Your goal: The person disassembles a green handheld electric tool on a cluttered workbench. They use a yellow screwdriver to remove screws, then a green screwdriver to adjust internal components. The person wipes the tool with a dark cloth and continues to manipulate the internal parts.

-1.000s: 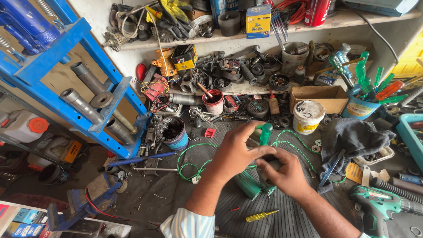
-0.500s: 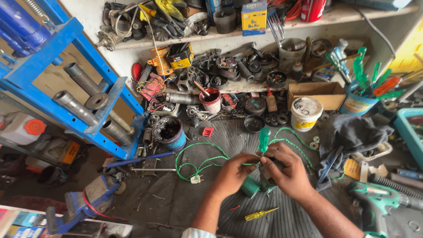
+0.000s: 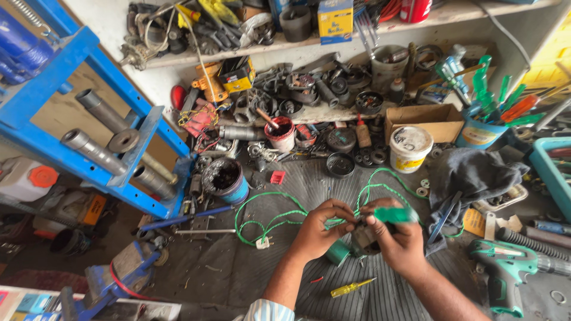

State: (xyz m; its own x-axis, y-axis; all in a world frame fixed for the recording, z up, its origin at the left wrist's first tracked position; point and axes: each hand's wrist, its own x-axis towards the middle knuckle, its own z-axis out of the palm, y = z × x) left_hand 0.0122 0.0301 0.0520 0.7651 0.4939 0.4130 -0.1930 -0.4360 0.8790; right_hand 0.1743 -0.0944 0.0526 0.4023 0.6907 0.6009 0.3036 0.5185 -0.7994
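Centrally, near the mat's front, a small dark part (image 3: 364, 238) sits pinched by both hands: left hand (image 3: 321, 229) curled shut, right hand (image 3: 397, 238) also gripping a green-handled tool (image 3: 395, 214). It looks rigid and light, best held by its body; the attached green wire (image 3: 279, 220) trails limply left toward a blackened can (image 3: 225, 179)

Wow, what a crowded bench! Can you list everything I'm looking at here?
Twisted green cable: one, green, looped on the ribbed mat, ending in a white plug.
Small dark part: one, black, held between both hands.
Green-handled tool: one, green, in the right hand.
Yellow screwdriver: one, yellow, on the mat below the hands.
Green cordless drill: one, green and black, right edge of the mat.
White plastic tub: one, white, beside a cardboard box.
Red cup: one, red, under the lower shelf.
Blue metal rack: one, blue, left, carrying steel cylinders.
Grey rag: one, grey, right.
Left hand: on the part.
Right hand: gripping the tool.
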